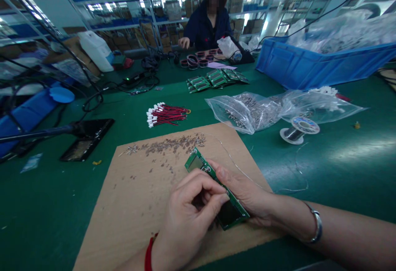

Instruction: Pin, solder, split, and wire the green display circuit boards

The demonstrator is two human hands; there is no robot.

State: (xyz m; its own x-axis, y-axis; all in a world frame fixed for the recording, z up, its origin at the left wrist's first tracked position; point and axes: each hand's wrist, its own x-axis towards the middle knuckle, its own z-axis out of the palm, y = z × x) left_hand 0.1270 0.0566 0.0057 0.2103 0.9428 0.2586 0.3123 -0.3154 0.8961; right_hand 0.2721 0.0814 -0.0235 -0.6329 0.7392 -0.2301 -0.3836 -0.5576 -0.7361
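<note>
My right hand (249,190) grips a green circuit board (232,216) along its right edge, tilted above a sheet of brown cardboard (130,205). Over the middle of the board, my left hand (188,209) has its thumb and forefinger pinched together; whatever is between the fingertips is too small to make out. Small brown and silvery parts (173,144) lie scattered across the upper cardboard. A thin solder wire runs from a spool (300,130) on the right, passing behind my right hand onto the cardboard.
Beyond the cardboard lie red-black wires with white connectors (167,114), a plastic bag of metal parts (253,110) and stacked circuit boards (216,79). A soldering iron stand (88,139) sits left; a blue bin (321,62) stands right. Another person (207,27) is across the table.
</note>
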